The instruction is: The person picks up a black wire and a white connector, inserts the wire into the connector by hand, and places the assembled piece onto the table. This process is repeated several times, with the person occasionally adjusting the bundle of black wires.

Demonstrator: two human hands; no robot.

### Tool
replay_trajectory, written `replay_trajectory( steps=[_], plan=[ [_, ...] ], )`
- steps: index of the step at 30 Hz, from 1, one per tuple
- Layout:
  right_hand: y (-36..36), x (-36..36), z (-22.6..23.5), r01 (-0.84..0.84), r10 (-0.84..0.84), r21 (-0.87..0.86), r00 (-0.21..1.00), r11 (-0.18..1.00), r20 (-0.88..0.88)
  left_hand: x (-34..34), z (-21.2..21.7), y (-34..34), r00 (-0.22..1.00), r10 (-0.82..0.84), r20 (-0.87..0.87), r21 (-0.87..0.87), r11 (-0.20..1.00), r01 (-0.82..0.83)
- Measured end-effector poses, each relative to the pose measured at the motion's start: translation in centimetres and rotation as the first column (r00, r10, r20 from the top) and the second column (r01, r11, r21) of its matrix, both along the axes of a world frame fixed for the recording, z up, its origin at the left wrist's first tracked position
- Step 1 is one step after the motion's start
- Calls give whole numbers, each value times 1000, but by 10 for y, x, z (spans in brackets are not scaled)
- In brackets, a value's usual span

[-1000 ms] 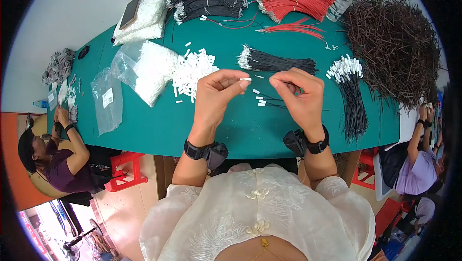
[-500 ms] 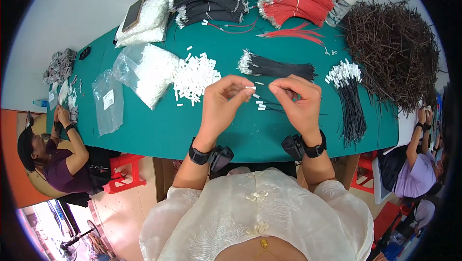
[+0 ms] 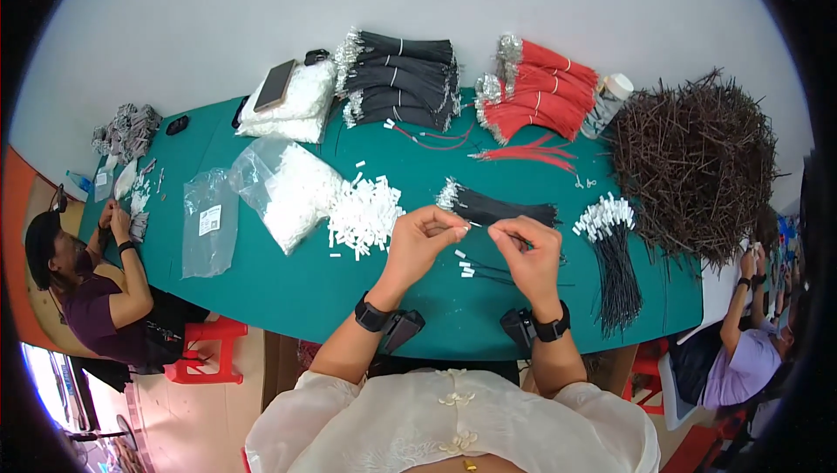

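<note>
Black wire (image 3: 488, 227) runs between both hands near the bench's front edge: left hand (image 3: 422, 238) pinches its white-tipped end, right hand (image 3: 529, 255) pinches the other bit, loose white connectors (image 3: 364, 214) just left.

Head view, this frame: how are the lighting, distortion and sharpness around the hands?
Head view: even, soft light with no hard shadows or glare on the green table; fisheye bends the table edge and blackens the corners; left hand and right hand are fairly sharp, but the thin wire between them is too small to resolve.
</note>
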State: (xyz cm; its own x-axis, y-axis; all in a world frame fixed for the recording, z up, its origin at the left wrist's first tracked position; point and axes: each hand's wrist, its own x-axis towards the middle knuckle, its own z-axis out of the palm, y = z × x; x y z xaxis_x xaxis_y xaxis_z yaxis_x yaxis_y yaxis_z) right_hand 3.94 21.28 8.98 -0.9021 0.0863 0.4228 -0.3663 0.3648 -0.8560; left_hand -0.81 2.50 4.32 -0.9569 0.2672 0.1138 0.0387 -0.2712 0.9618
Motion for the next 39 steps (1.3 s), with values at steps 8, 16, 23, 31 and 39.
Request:
replay_trajectory(
  steps=[8,16,23,31,39],
  plan=[
    [11,-20,35,10,-10,9,996,1000,-88,-25,71,1,999,19,-27,114,993,-16],
    [14,-29,67,-15,-11,-100,966,995,-258,-27,109,7,996,5,-93,258,966,19],
    [16,-26,72,-16,5,-49,979,999,-203,-32,99,4,992,-71,-107,264,960,97],
    [10,-29,73,-19,17,-13,988,1000,-155,-32,102,8,994,-56,-95,207,975,75],
    [13,-30,68,-4,2,-17,988,1000,-152,-34,99,7,996,-70,-64,203,976,82]
  ],
)
